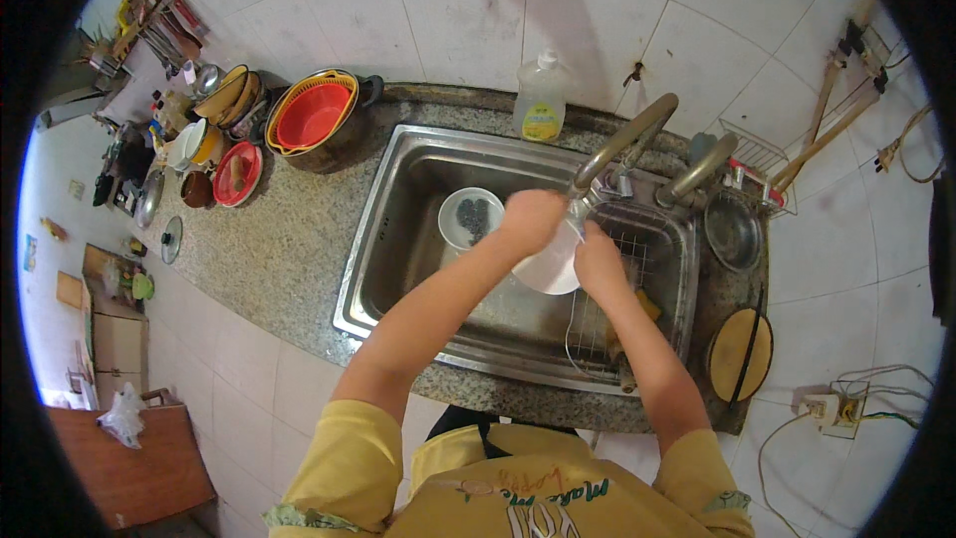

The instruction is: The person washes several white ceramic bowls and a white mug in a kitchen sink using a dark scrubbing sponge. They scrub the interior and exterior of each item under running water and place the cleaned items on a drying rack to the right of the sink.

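Both my hands are over a steel sink (398,239), under the spout of a metal tap (627,144). My left hand (533,219) grips the upper rim of a white plate (551,269). My right hand (600,261) holds the same plate on its right side. The plate is tilted and partly hidden by my fingers. Just left of my left hand, a white bowl (468,217) with dark contents sits in the basin. Below my right arm a wire rack (637,249) fills the right part of the sink.
A clear bottle of dish soap (541,100) stands behind the sink. Stacked orange and red basins (317,115) and several bowls and plates crowd the granite counter (269,239) at left. A small pan (734,231) and a round wooden board (739,354) lie at right.
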`<state>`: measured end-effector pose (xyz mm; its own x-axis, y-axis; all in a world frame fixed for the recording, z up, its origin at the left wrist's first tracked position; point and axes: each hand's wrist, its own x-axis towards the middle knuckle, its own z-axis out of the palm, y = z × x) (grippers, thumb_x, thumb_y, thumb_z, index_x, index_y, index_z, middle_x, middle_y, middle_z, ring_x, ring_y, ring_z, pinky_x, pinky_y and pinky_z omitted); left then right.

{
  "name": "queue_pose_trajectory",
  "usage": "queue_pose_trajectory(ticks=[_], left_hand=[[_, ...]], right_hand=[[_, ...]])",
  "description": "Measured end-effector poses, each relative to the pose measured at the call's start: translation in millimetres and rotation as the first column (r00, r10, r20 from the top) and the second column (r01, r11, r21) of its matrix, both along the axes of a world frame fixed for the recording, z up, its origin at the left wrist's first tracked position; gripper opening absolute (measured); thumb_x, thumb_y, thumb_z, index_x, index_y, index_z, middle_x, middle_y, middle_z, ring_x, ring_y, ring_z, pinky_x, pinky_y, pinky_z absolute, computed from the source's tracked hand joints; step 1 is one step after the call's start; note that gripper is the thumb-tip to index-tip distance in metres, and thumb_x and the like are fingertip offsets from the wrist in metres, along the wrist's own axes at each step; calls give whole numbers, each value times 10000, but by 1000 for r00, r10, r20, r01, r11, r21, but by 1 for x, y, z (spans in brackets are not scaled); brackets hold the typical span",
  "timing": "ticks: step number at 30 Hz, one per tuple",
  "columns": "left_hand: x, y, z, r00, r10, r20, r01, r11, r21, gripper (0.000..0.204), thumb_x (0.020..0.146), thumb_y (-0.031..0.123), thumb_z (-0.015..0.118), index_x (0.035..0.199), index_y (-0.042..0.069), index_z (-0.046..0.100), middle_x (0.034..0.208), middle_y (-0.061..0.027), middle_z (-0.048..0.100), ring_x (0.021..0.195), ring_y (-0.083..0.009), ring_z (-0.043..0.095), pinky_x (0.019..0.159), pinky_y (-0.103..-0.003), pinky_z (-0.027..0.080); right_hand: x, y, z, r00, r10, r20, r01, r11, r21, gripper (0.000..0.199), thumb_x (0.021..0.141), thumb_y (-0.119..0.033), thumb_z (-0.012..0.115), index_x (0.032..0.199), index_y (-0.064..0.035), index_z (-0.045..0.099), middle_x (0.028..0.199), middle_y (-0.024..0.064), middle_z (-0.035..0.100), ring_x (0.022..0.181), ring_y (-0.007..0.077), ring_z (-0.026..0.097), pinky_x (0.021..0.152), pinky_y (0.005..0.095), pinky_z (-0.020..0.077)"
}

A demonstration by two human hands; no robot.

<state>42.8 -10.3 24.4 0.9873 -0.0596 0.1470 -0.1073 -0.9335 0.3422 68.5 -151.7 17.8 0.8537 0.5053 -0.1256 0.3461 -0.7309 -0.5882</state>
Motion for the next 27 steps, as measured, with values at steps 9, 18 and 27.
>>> queue_pose_trajectory(ticks=[9, 18, 27], left_hand=[[12, 19, -2, 997, 21, -71, -55, 857, -512, 180, 636, 125, 611, 803, 66, 642, 781, -133, 619, 727, -299, 584, 644, -327, 454], [10, -1, -3, 995, 7, 98, -8, 1000, 11, 142, 617, 80, 557, 744, 66, 619, 700, -154, 585, 676, -318, 570, 608, -414, 449], [-29, -5, -52, 896, 273, -351, -305, -198, -932, 396, 683, 28, 569, 1073, 39, 504, 962, -90, 572, 884, -245, 556, 759, -347, 448]], right_hand=[[0, -1, 11, 993, 55, 108, -63, 995, 71, 241, 761, -62, 382, 974, 16, 462, 1024, 229, 465, 825, 422, 522, 735, 484, 414], [1, 13, 4, 996, 44, 81, -46, 999, 26, 224, 768, -54, 384, 962, 22, 465, 1009, 216, 475, 850, 415, 517, 746, 472, 411], [21, 8, -27, 931, -285, -228, 365, 733, 574, 336, 718, -15, 398, 1041, 28, 480, 972, 199, 536, 909, 339, 528, 791, 392, 400]])
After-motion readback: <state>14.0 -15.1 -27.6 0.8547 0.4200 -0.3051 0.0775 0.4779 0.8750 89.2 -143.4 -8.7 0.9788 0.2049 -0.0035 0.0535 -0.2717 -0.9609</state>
